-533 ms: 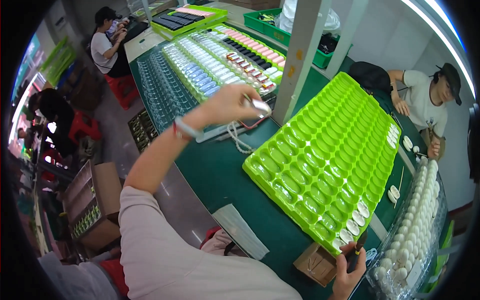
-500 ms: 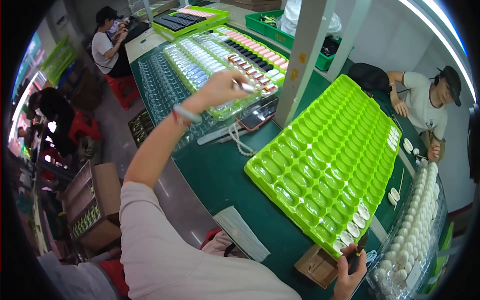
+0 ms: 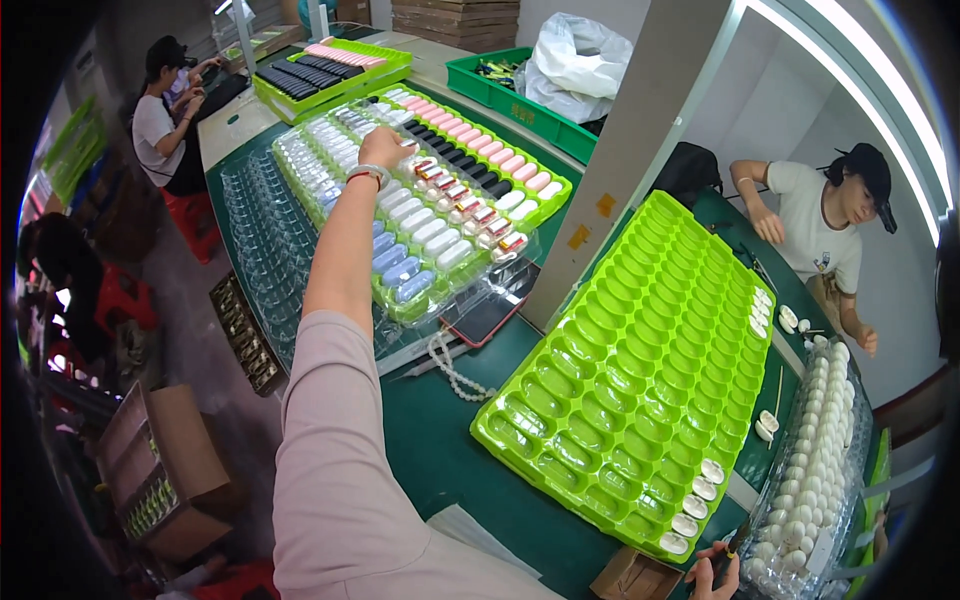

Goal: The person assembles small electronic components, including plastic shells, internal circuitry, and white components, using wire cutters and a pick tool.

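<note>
My left hand (image 3: 388,148) reaches far over a green tray packed with small oval cases. Its fingers are pinched together above the row next to the black pieces; what they hold, if anything, is too small to make out. Around it lie white and blue oval pieces (image 3: 408,270) in clear plastic and a row of red-and-white pieces (image 3: 465,205). At the lower right my right hand (image 3: 712,574) is closed round a slim black-handled tool (image 3: 738,540). Beside it is the near corner of a bright green tray (image 3: 600,385) with oval hollows, a few holding white shells (image 3: 684,523).
A metal post (image 3: 600,170) stands between the two trays. Near it lie a phone (image 3: 490,318) and a bead strand (image 3: 452,372). A plastic-wrapped stack of white egg-shaped pieces (image 3: 805,470) lies at right. A small cardboard box (image 3: 632,578) sits below the tray. A co-worker (image 3: 820,210) sits across.
My left hand has moved farther out over the packed tray, and the white piece seen in its fingers before no longer shows. My right hand stays by the tray corner with the tool.
</note>
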`<state>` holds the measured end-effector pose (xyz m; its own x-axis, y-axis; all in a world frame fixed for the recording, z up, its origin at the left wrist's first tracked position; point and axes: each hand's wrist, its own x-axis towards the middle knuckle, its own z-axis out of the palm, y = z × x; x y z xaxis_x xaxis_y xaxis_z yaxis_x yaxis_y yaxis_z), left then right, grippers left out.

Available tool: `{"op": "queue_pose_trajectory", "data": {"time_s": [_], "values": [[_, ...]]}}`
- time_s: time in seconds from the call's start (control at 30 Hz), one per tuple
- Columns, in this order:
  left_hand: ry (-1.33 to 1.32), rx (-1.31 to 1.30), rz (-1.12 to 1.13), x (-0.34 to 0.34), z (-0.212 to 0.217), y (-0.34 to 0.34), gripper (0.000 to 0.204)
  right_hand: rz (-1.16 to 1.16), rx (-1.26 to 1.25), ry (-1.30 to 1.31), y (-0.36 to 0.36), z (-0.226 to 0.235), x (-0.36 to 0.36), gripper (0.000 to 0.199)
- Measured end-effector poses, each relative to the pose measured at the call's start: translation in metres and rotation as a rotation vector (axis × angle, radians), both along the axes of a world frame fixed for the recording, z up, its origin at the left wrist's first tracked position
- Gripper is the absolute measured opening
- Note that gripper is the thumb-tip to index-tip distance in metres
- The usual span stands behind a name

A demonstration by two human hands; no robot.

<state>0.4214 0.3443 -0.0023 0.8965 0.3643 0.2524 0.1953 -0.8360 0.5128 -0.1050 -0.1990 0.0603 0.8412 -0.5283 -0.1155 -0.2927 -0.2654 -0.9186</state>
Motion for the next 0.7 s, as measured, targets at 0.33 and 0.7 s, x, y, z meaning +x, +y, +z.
{"op": "queue_pose_trajectory", "data": {"time_s": [0.33,0.7], "values": [[-0.116,-0.225,-0.166,0.000,-0.003,0.003,0.046,-0.028,-0.039,0.035,0.021,0.006,0.030,0.018],[-0.040,-0.065,-0.127,0.002,-0.015,-0.002,0.043,-0.003,-0.031,0.040,0.013,-0.011,0.022,0.022]]}}
